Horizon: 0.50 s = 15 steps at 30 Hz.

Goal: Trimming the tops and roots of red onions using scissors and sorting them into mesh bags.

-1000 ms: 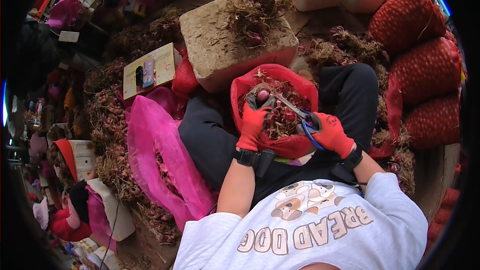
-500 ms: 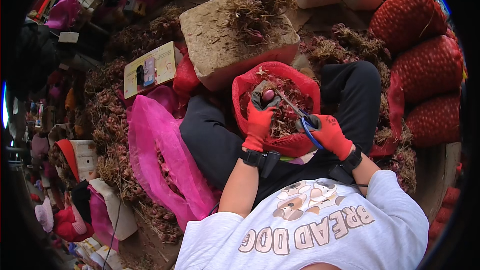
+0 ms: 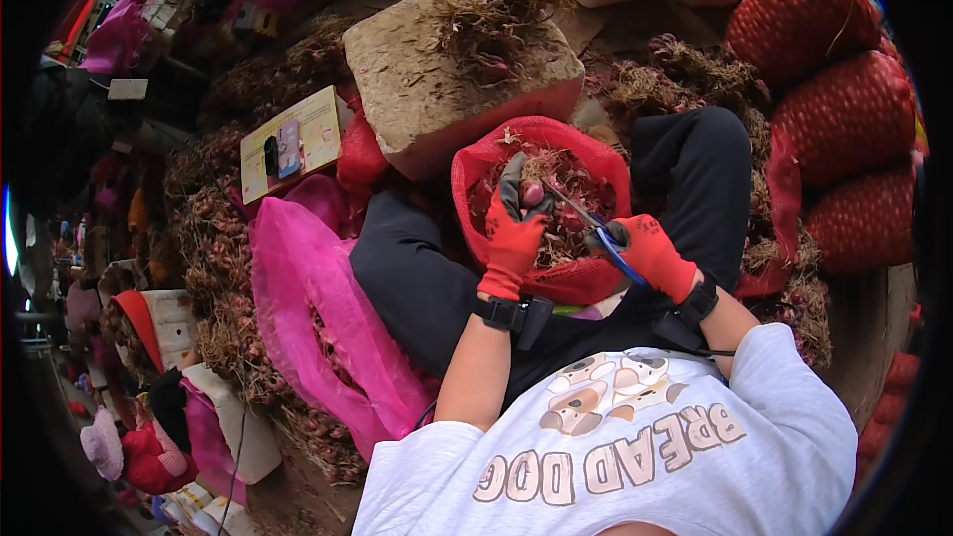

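Over the mouth of a red mesh bag, the gloved left hand grips a small red onion between fingers and thumb, while the gloved right hand is closed round the scissors by their blue handles, the blades reaching left to just beside the onion. It looks light and firm, its papery skin probably a little slippery; its plump middle seems the best hold. Dry scraps lie beneath both hands.

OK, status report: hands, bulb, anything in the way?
Left fingers holding purplish bulb over open red mesh bag. Right fingers on blue-handled scissors, blades near bulb. Nothing visible blocking them.
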Available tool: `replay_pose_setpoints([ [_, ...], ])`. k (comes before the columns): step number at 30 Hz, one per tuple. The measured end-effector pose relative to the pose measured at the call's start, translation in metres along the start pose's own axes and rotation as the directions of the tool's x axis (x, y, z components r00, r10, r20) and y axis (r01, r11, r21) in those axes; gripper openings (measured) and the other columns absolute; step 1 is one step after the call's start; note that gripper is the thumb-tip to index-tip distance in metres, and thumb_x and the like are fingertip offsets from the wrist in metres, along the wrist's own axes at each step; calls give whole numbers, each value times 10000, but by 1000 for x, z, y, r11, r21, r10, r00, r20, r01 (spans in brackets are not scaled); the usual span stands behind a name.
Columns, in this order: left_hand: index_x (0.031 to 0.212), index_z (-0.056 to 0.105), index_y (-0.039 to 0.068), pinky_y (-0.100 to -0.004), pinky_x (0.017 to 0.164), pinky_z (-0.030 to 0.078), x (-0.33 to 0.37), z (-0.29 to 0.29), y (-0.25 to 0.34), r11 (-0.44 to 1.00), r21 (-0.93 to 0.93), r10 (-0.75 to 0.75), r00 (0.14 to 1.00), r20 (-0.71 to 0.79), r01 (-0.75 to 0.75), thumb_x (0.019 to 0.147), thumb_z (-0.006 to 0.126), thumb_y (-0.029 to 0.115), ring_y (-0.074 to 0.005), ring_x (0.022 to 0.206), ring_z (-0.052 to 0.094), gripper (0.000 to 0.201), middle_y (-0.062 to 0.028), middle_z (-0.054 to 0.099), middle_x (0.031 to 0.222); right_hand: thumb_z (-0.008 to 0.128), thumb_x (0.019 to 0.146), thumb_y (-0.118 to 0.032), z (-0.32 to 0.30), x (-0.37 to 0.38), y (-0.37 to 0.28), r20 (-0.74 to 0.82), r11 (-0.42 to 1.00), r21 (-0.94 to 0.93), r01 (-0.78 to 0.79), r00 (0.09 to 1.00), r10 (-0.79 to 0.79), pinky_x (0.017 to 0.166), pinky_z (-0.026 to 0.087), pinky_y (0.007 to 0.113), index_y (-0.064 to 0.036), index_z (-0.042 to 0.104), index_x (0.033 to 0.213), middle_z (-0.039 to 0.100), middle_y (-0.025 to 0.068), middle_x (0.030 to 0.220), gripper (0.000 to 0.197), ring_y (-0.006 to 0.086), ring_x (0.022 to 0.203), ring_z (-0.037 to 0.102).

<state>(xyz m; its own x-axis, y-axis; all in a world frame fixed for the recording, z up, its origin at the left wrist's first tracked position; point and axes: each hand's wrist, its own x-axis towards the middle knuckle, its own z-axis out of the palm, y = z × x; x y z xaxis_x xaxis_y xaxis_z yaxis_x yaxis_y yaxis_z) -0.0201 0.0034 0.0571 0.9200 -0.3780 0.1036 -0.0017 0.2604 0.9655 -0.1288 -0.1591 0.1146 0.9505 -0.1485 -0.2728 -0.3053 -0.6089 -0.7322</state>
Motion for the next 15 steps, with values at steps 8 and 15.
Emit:
replay_pose_setpoints([
  [8,1303,399,35,-282,883,483,11,-23,-19,885,-383,-275,961,28,264,760,542,-138,-153,995,558,587,-80,529,1139,664,827,-249,0,1,13,89,913,368,-179,984,157,506,388,220,-43,657,892,600,-14,655,216,23,565,479],
  [15,1389,301,74,-284,880,469,0,-9,-28,893,450,-67,979,192,-27,731,525,-113,-187,1008,561,720,-46,519,1220,633,848,-259,10,51,-16,133,576,804,-148,989,70,491,426,178,-63,613,1014,617,-12,746,257,46,595,558],
])
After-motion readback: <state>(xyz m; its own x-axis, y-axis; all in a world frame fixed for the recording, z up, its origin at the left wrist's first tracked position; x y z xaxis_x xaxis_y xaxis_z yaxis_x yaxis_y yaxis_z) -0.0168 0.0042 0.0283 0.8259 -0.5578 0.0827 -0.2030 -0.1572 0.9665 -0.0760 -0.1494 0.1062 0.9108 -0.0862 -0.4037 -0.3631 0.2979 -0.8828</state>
